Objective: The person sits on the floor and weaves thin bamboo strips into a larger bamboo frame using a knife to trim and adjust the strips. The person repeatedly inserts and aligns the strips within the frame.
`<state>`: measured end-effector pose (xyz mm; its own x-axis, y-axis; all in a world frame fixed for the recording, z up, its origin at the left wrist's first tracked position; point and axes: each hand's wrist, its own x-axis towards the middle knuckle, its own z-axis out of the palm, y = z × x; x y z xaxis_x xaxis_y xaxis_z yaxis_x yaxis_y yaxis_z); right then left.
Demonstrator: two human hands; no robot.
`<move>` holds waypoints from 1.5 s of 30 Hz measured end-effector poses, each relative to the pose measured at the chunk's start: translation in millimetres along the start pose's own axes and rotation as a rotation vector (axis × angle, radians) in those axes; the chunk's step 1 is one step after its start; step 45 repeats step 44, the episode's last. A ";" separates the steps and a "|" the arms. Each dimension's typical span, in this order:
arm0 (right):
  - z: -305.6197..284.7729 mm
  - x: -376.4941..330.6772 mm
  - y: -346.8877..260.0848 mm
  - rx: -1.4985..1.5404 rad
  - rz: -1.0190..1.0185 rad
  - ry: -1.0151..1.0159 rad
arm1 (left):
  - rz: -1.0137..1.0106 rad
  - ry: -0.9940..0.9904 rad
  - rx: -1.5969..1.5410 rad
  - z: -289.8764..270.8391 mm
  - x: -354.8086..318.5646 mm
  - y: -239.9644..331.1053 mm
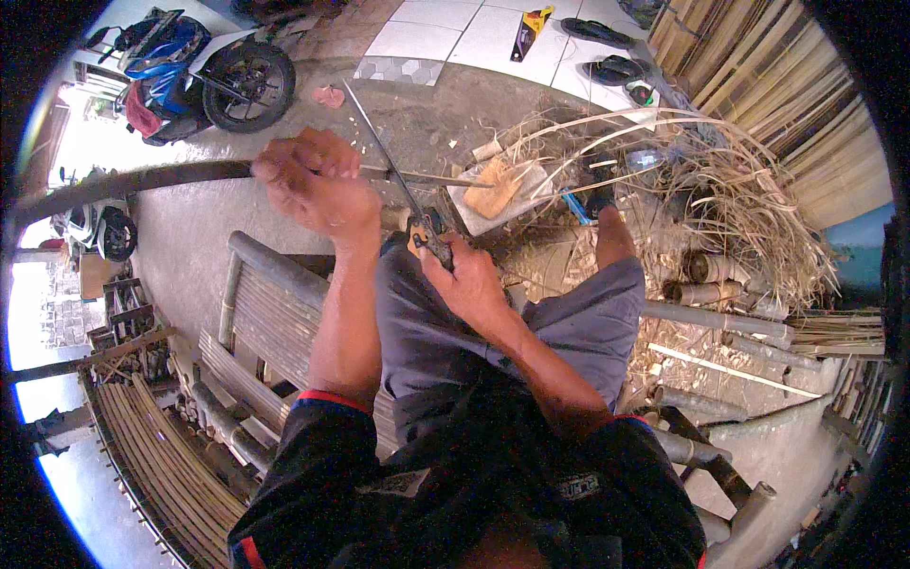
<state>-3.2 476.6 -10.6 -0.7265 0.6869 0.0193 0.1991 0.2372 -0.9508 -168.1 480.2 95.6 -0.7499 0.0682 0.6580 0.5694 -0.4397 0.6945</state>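
Observation:
My left hand (pixel 318 185) is raised and closed around a long bamboo strip (pixel 152 178). Its dark outer face runs off to the left edge, and a thinner stretch comes out on the right side of the hand toward a pale board. Below and to the right, my right hand (pixel 464 284) grips the orange and black handle of what looks like a hand saw (pixel 384 142). The long thin blade is seen nearly edge-on and points up and left, passing across the strip; whether they touch, I cannot tell.
The pale board (pixel 474 220) with a tan block (pixel 495 190) lies ahead, among bamboo shavings (pixel 758 190). A bamboo bench (pixel 275 303) is at my left. Farther off are a blue motorbike (pixel 190 71), a yellow and black sleeve (pixel 531 33), sandals (pixel 614 70) and stacked bamboo slats (pixel 777 85).

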 end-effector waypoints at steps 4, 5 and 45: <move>13.7 7.9 -6.4 -0.071 -0.077 -0.022 | -0.117 0.070 -0.047 -6.7 7.0 3.8; 21.9 6.4 -2.7 -0.137 -0.077 0.032 | -0.094 0.106 0.027 -5.1 7.5 3.6; 39.3 83.4 276.9 -0.523 0.221 -0.042 | -0.079 0.231 0.439 -64.9 93.3 -74.2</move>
